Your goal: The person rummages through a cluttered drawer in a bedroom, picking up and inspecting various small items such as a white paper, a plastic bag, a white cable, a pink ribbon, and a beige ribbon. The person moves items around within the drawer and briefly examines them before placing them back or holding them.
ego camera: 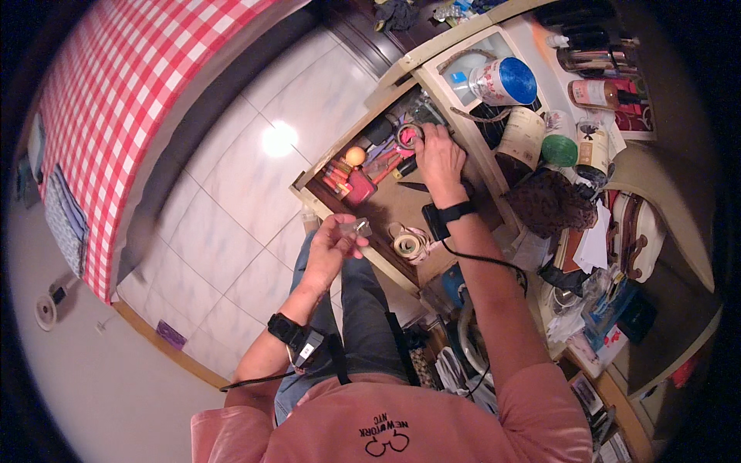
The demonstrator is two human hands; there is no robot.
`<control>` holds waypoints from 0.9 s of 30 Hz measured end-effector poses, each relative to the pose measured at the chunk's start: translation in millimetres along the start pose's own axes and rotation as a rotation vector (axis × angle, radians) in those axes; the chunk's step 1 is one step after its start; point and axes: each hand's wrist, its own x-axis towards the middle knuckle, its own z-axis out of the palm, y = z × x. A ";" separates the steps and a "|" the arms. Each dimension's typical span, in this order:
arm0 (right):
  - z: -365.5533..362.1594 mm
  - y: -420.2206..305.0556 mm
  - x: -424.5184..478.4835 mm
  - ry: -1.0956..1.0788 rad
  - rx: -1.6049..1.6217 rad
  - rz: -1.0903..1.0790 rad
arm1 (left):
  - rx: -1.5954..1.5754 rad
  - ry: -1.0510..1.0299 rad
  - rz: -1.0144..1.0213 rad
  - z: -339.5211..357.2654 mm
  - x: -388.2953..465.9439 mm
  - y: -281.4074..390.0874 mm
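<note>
My left hand [337,242] holds a small clear plastic packet [360,227] in front of an open wooden drawer [393,267]. Inside the drawer, my right hand [439,156] has its fingers at a roll of tape [408,136]; the fingertips are partly hidden, so I cannot tell whether they grip it. Left of that hand are an orange ball [355,155], a red case [360,188] and several orange sticks [334,173]. A coiled measuring tape and a pale tape roll [407,245] lie at the drawer's near end.
Right of the drawer, the desktop holds a spool with a blue end [509,81], a spool of green twine [559,147], a labelled cylinder [524,136], a pump bottle [593,94] and a dark patterned pouch [550,202]. At left is a red checked cloth [173,63]. Cables run from both wrists.
</note>
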 end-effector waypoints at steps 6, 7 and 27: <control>28.6 -26.0 -32.4 -0.247 0.135 -0.205 | 0.031 -0.003 0.017 -6.3 -5.4 -4.4; 38.0 -27.3 -33.2 -0.299 0.096 -0.234 | 0.016 -0.001 0.008 -5.5 -8.4 -2.3; 25.6 -28.3 -51.4 -0.384 0.168 -0.101 | 0.026 0.008 -0.023 -19.9 -25.2 -15.9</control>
